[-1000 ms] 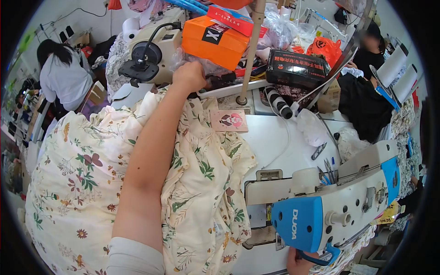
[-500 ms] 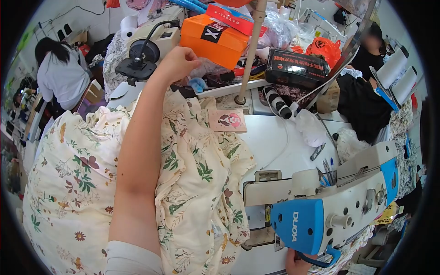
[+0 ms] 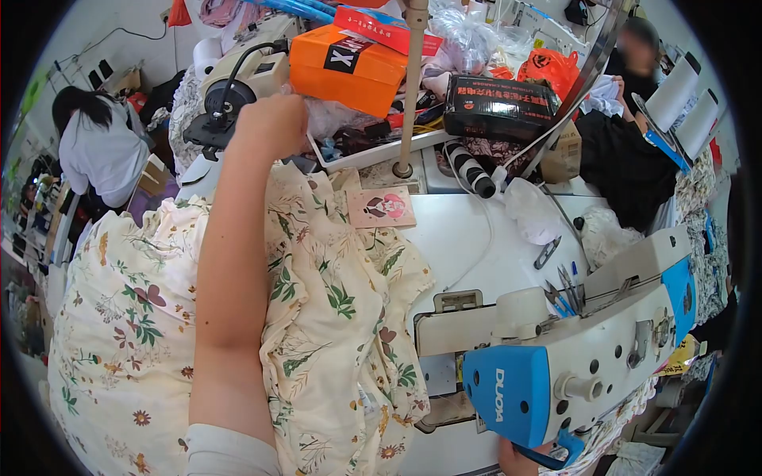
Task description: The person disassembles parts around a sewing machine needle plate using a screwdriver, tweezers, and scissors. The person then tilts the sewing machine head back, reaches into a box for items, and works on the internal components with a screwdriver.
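Note:
My left hand (image 3: 271, 128) is raised over the left end of the white tray, near the orange box (image 3: 348, 70). Its back faces me and its fingers are mostly hidden, so whether it holds anything is unclear. Under my forearm lies cream floral fabric (image 3: 333, 317), spread over the left and middle of the table. Beside the blue lever of the blue and white sewing machine (image 3: 508, 393), part of my right hand (image 3: 517, 460) shows at the bottom edge. The machine head and lever hide its fingers.
The white tray (image 3: 377, 154) holds small clutter behind a metal pole (image 3: 411, 95). A pink card (image 3: 382, 207) lies beside the fabric. Farther right are a black box (image 3: 500, 107), scissors (image 3: 559, 301) and plastic bags (image 3: 533, 210). Two other people sit at the far left and far right.
My left hand has moved left, away from the tray's contents, and a bluish item there has come into sight. The whole view has shifted slightly. My right hand stays low by the machine.

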Demonstrator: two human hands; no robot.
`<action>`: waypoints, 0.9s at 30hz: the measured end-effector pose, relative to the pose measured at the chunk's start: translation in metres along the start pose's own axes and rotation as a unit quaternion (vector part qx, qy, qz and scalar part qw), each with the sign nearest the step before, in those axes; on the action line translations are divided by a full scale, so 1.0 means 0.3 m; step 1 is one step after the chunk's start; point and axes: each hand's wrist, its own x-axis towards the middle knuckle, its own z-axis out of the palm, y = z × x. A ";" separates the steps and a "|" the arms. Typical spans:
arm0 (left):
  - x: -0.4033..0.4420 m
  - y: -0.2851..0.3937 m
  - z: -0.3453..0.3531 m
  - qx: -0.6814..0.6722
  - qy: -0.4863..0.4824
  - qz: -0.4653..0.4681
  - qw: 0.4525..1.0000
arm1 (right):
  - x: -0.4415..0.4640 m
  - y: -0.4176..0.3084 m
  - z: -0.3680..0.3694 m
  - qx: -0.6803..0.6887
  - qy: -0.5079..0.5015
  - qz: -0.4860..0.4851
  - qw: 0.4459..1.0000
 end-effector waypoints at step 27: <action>-0.134 0.137 -0.260 -0.668 0.034 0.128 0.732 | 0.145 -0.109 -0.067 0.293 0.083 0.208 0.930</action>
